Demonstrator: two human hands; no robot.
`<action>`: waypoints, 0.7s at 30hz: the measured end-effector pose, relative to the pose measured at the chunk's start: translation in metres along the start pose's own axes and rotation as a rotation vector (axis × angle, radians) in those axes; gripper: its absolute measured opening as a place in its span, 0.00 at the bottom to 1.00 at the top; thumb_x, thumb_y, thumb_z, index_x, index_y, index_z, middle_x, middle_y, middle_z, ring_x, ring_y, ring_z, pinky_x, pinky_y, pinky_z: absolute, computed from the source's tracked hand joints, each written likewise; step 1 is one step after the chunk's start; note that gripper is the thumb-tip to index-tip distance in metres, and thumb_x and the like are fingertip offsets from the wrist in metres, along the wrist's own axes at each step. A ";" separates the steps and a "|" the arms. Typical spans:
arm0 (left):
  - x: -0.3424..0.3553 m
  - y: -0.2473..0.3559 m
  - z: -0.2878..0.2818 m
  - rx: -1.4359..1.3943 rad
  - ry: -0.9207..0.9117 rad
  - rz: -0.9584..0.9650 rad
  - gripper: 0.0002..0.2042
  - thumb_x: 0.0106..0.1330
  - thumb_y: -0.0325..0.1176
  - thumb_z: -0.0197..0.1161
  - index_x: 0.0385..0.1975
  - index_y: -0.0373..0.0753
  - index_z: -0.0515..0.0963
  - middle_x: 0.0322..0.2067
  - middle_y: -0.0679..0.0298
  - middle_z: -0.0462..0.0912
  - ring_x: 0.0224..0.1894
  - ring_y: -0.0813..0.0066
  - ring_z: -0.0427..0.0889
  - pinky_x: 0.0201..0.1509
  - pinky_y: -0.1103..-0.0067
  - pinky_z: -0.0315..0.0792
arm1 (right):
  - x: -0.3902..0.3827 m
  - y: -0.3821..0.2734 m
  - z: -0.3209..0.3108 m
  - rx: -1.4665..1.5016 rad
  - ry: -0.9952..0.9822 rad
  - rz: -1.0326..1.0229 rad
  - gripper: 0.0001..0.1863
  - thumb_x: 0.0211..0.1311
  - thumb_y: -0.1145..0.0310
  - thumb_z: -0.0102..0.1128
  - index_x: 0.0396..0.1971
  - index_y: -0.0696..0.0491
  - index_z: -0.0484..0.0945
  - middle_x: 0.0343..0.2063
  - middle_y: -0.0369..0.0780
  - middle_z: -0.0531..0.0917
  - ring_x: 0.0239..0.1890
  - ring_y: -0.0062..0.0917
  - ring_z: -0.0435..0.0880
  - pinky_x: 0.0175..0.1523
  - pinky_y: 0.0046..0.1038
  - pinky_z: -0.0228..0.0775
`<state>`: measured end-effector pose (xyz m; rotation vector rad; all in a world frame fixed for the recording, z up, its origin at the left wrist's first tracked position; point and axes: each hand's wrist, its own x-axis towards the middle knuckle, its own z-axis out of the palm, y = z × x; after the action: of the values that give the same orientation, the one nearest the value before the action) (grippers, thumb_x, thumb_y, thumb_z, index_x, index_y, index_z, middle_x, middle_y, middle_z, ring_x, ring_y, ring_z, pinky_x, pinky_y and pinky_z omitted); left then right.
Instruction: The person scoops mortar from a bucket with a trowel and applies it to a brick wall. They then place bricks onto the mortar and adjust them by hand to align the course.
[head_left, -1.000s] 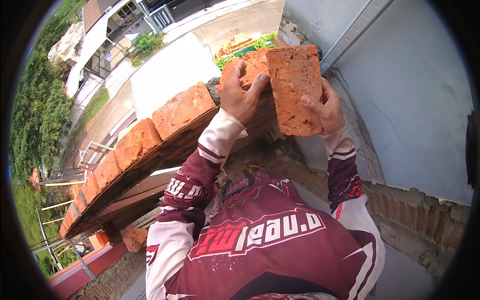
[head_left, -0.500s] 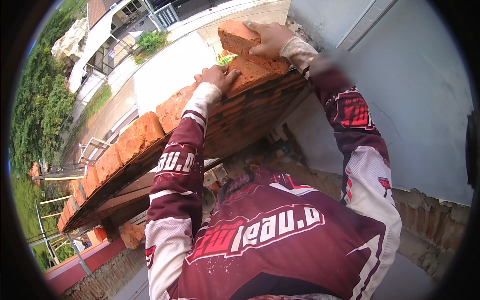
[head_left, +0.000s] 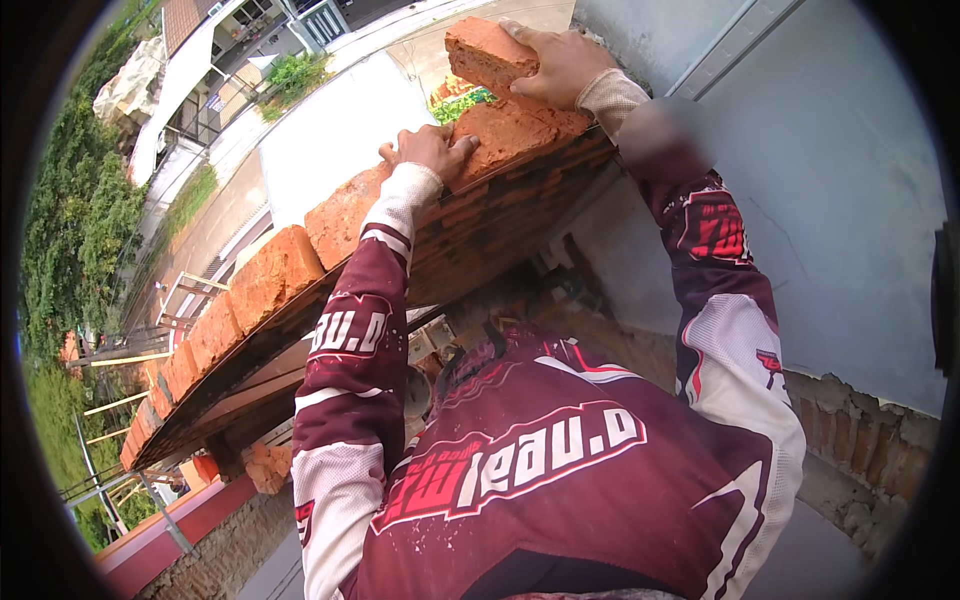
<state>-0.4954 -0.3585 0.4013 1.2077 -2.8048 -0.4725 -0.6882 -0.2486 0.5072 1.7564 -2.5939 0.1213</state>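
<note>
My right hand grips an orange-red brick from its right end, thumb below and fingers over the top. The brick is tilted and raised at its left end above another brick on the row's upper right. Whether the two touch under my hand is hidden. My left hand is curled over the top of the row, its thumb against the left end of that lower brick and its fingers spread on the far side. What lies under its palm is hidden. A further brick sits just left of my left wrist.
The brick row runs down to the lower left along a dark sloping board. A grey wall rises close on my right. Beyond the row lie a drop to a street, a house and trees.
My right hand has moved slightly up and right with its brick, opening a wider gap above the brick below. My left hand stays at nearly the same spot on the row.
</note>
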 end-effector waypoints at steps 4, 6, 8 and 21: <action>0.008 -0.005 0.006 -0.030 -0.045 -0.007 0.25 0.64 0.66 0.60 0.43 0.53 0.90 0.33 0.60 0.90 0.45 0.57 0.86 0.59 0.61 0.59 | 0.000 0.007 0.003 -0.022 0.032 -0.028 0.45 0.53 0.48 0.68 0.74 0.36 0.64 0.52 0.43 0.86 0.54 0.40 0.85 0.62 0.40 0.76; 0.009 -0.004 0.007 -0.017 -0.018 -0.006 0.25 0.64 0.66 0.60 0.43 0.53 0.90 0.33 0.60 0.90 0.46 0.58 0.86 0.60 0.61 0.60 | 0.000 0.006 0.005 -0.033 0.052 -0.009 0.45 0.54 0.49 0.67 0.74 0.35 0.64 0.50 0.42 0.87 0.53 0.39 0.86 0.60 0.41 0.77; 0.008 -0.003 0.006 -0.013 -0.003 -0.028 0.26 0.63 0.67 0.60 0.44 0.53 0.89 0.35 0.59 0.90 0.46 0.57 0.87 0.61 0.61 0.60 | -0.001 0.003 0.005 -0.047 0.040 -0.013 0.44 0.54 0.49 0.67 0.74 0.34 0.63 0.49 0.42 0.87 0.53 0.39 0.86 0.59 0.41 0.78; -0.006 0.014 0.004 0.057 0.161 0.205 0.46 0.54 0.75 0.63 0.67 0.49 0.75 0.58 0.57 0.82 0.66 0.52 0.73 0.68 0.48 0.53 | -0.010 0.003 0.010 -0.082 0.089 -0.117 0.44 0.56 0.47 0.68 0.74 0.33 0.62 0.45 0.44 0.88 0.47 0.40 0.88 0.54 0.42 0.80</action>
<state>-0.5018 -0.3439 0.4021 0.9082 -2.7784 -0.2706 -0.6872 -0.2386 0.4967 1.8244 -2.3933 0.0882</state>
